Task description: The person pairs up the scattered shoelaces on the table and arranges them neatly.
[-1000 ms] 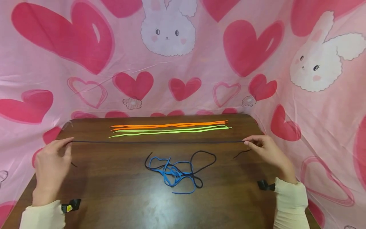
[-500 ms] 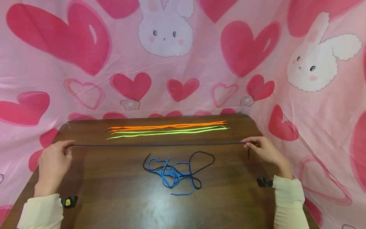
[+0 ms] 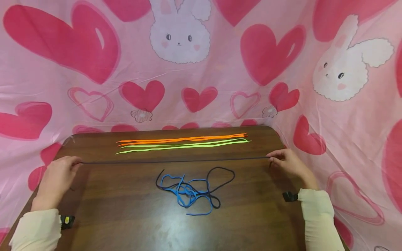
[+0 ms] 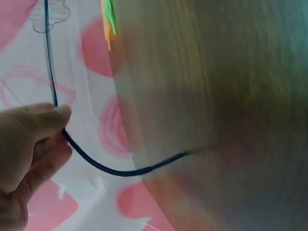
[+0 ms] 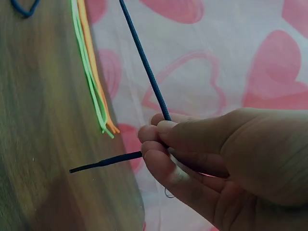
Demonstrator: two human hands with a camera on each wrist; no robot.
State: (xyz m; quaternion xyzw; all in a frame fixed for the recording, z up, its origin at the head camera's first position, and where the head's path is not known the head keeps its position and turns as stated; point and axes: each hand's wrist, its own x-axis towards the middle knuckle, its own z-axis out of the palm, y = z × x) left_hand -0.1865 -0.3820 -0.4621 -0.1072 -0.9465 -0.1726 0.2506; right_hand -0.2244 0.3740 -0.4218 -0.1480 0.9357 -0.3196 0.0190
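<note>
A dark shoelace (image 3: 176,161) is stretched nearly straight between both hands above the table. My left hand (image 3: 58,179) pinches it near one end; in the left wrist view its short loose tail (image 4: 120,172) curves out past the fingers. At the other end my right hand (image 3: 290,165) pinches the lace between thumb and fingers. Its tipped tail (image 5: 106,161) sticks out below that grip in the right wrist view. Between the hands and closer to me lies a loose tangle of a blue shoelace (image 3: 188,190) and a second dark shoelace (image 3: 233,177).
Orange shoelaces (image 3: 185,139) and yellow-green shoelaces (image 3: 185,146) lie straight, side by side, along the far part of the brown table (image 3: 125,223). A pink cloth (image 3: 220,69) printed with hearts and rabbits hangs behind the table and on the right.
The stretched lace has come slightly nearer to me, more at the left hand's end. The loose tail at the right hand first stuck out sideways, then hung down. The view has shifted slightly.
</note>
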